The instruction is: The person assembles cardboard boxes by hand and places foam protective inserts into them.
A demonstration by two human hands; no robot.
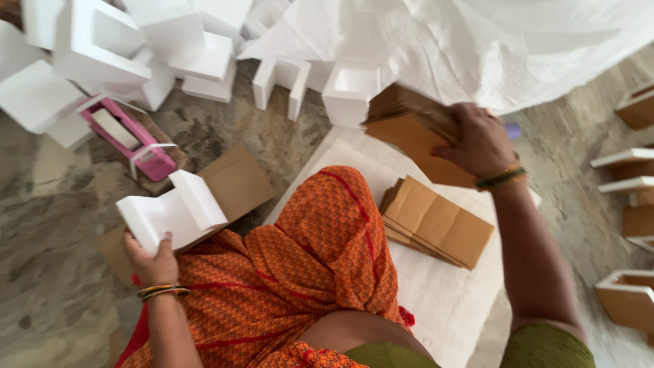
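Observation:
My left hand [151,261] grips a white foam corner block [172,212] by its near end, just above a flat piece of brown cardboard [235,180] on the floor. My right hand [480,142] reaches forward and holds a stack of folded brown cardboard pieces [409,129], lifted off the white sheet [443,293]. A second stack of folded cardboard [436,221] lies on that sheet beside my orange-clad knee [320,238].
A pile of white foam blocks [136,48] fills the far left. A pink tape dispenser [126,136] lies on the stone floor. A crumpled white cover [477,41] lies at the back right. Cardboard boxes with foam inserts [630,293] stand at the right edge.

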